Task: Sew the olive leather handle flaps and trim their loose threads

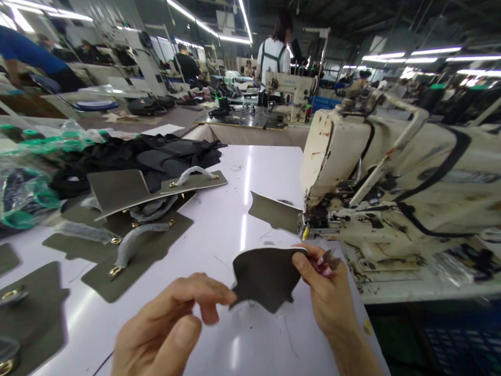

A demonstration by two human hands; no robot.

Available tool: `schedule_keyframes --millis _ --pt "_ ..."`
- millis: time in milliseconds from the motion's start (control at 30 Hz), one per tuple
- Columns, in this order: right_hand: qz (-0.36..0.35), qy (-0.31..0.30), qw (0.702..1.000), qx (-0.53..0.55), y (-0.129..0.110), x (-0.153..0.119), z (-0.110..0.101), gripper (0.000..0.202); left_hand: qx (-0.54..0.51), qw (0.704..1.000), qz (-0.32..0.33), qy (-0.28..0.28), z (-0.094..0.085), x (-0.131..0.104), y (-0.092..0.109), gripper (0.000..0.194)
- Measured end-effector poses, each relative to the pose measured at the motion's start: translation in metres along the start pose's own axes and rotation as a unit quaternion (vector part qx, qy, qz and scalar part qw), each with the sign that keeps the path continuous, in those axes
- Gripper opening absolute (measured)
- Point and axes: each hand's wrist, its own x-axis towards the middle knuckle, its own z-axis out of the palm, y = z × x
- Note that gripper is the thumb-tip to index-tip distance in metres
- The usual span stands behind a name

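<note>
My right hand (326,284) pinches the upper right corner of a dark grey-brown, leather-like panel (268,277) with a curved, notched outline. Tucked in the same hand's curled fingers is a small pinkish item with a grey pointed part (326,262); its kind is not clear. My left hand (168,324) is open, thumb apart, its index fingertip at the panel's left edge. Behind the held panel, a similar cut panel (276,211) lies on the white tabletop (219,245), beside the sewing machine's needle area (307,224).
A large, worn sewing machine (391,162) stands at the right. On the left lie several panels with wrapped handles (135,240) and gold fittings, dark fabric pieces (156,156) and plastic-wrapped green-ended spools (23,193). Farther back, a person (274,57) stands near another sewing machine (291,89).
</note>
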Motion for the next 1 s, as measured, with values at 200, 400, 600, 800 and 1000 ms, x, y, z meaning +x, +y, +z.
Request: schedule_keyframes --millis 200,400,600,800,1000 --pt "0.123 -0.14 0.983 -0.003 -0.008 -0.011 0.009 0.031 0.174 0.966 -0.017 -0.191 0.014 0.022 0.016 0.028" --pt "0.144 -0.122 0.982 -0.006 0.022 -0.018 0.007 0.033 0.101 0.917 -0.211 -0.322 0.02 0.027 -0.034 0.022" --pt "-0.009 -0.024 0.986 -0.166 0.04 -0.04 0.01 0.037 0.031 0.903 -0.325 -0.278 0.012 0.019 -0.054 0.029" --pt "-0.131 -0.034 0.924 -0.358 0.048 -0.064 0.013 0.036 0.021 0.895 -0.349 -0.278 0.006 0.018 -0.062 0.031" --pt "-0.163 -0.03 0.898 -0.407 0.047 -0.065 0.013 0.033 0.028 0.888 -0.361 -0.283 0.006 0.019 -0.064 0.033"
